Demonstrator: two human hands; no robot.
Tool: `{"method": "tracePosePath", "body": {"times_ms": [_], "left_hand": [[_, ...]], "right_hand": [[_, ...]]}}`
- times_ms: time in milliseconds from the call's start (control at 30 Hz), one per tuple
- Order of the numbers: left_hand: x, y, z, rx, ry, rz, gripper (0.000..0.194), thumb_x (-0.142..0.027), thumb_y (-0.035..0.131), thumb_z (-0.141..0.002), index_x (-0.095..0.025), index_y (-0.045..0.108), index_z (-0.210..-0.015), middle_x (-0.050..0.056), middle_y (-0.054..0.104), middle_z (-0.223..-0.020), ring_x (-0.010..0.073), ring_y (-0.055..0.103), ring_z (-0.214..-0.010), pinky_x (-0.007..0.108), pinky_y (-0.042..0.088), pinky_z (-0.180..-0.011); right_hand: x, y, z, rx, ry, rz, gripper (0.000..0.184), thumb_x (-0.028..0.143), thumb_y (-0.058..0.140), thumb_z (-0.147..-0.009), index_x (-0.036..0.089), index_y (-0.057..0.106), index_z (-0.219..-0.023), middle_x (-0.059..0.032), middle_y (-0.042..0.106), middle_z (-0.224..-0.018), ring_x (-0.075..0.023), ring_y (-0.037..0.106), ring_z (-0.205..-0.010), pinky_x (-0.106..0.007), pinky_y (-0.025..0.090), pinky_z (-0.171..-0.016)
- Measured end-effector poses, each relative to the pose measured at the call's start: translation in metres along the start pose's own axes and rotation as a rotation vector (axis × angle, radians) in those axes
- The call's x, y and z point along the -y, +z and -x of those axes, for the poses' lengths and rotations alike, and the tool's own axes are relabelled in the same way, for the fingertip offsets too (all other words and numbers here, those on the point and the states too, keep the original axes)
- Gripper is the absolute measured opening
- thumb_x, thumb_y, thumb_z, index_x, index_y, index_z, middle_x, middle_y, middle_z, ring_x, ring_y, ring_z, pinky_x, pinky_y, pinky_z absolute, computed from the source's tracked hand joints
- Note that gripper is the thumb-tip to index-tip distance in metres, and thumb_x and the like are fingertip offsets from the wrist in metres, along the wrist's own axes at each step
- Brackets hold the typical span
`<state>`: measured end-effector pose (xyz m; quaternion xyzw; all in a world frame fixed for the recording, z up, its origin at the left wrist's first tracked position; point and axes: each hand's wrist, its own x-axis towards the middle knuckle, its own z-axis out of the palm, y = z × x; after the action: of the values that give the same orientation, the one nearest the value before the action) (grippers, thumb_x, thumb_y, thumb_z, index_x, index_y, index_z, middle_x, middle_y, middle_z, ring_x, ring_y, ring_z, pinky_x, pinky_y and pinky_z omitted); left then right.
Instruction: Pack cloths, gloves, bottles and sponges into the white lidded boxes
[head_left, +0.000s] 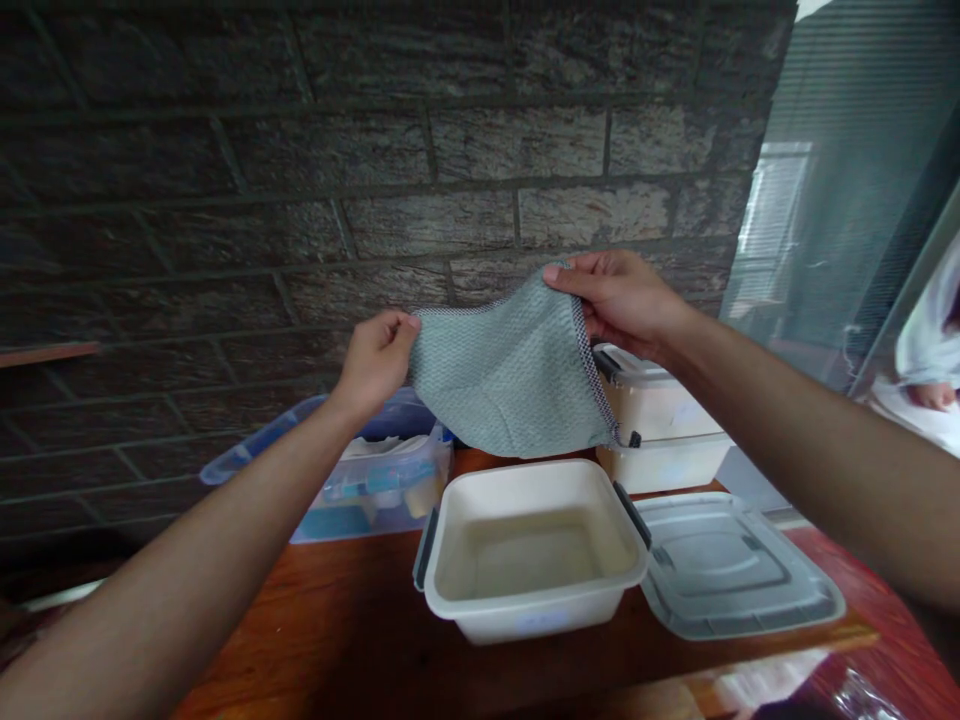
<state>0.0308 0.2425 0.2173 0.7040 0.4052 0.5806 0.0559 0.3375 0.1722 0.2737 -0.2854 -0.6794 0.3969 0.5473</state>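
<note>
Head view: Two bare hands stretch a pale green textured cloth (510, 375) above an open white plastic bin (536, 622)

The left hand (381, 358) pinches the upper left corner of the cloth between thumb and fingers, while the right hand (616, 298) pinches the upper right corner, held higher. The fabric, edged with a dark-and-white checked border, sags between the two grips in front of a dark grey brick wall (480, 145). Its lower edge hangs near the far rim of the bin.

The rectangular bin, with rounded corners and dark grey side latches, stands upright on a reddish-brown wooden table (322, 630). No items can be made out inside it. Just beside it, to the right, a translucent grey plastic lid (739, 575) lies flat near the table's edge.

Behind the bin to the left, partly hidden by the left forearm, sits a translucent blue-tinted plastic box (405, 500) holding white and light blue items too blurred to identify. Behind the bin to the right, two cream plastic boxes (675, 462) are stacked, the upper one topped with a grey lid. At the far right, near a greenish glass panel (832, 170), a person in pale clothing (926, 330) is partly visible, one hand lowered.
</note>
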Motion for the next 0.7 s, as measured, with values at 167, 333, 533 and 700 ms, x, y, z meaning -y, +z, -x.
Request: {"method": "tracePosePath", "body": {"times_ms": [167,333,533,700], "left_hand": [[-0.022,0.010,0.032,-0.008,0.042,-0.124,0.025,-0.031,0.061,-0.089,-0.020,0.064,-0.111,0.007,0.067,-0.106,0.0219,0.063,-0.091,0.035,0.050,-0.079],[-0.085,0.003,0.114,0.197,0.128,0.122,0.043,-0.027,0.064,-0.087,-0.030,0.055,-0.130,0.009,0.062,-0.124,0.0297,0.059,-0.119,0.047,0.048,-0.106],[-0.101,0.015,0.179,0.435,0.029,0.203,0.096,-0.037,0.092,-0.061,-0.038,0.046,-0.145,0.008,0.059,-0.137,0.0393,0.053,-0.129,0.055,0.047,-0.108],[-0.073,0.032,0.176,0.142,-0.398,0.513,0.033,-0.051,0.066,-0.090,-0.035,0.066,-0.119,0.005,0.072,-0.118,0.0308,0.066,-0.112,0.043,0.056,-0.090]], "right_hand": [[0.014,0.023,0.010,-0.007,-0.003,-0.064,0.041,0.023,0.079,-0.084,0.017,0.061,-0.120,0.0052,0.064,-0.056,-0.0122,0.061,-0.040,-0.020,0.052,-0.037],[0.015,0.038,0.019,0.026,0.020,-0.073,0.033,0.027,0.078,-0.086,0.016,0.066,-0.115,-0.0018,0.072,-0.063,-0.0193,0.074,-0.056,-0.024,0.061,-0.047],[0.009,0.050,0.023,-0.021,0.031,-0.015,0.010,0.024,0.073,-0.088,0.015,0.071,-0.085,-0.0105,0.077,-0.081,-0.0219,0.077,-0.067,-0.028,0.065,-0.054],[0.004,0.044,0.025,-0.035,0.088,-0.018,0.019,0.030,0.083,-0.081,0.017,0.072,-0.089,-0.0134,0.077,-0.102,-0.0256,0.079,-0.075,-0.031,0.067,-0.060]]}}
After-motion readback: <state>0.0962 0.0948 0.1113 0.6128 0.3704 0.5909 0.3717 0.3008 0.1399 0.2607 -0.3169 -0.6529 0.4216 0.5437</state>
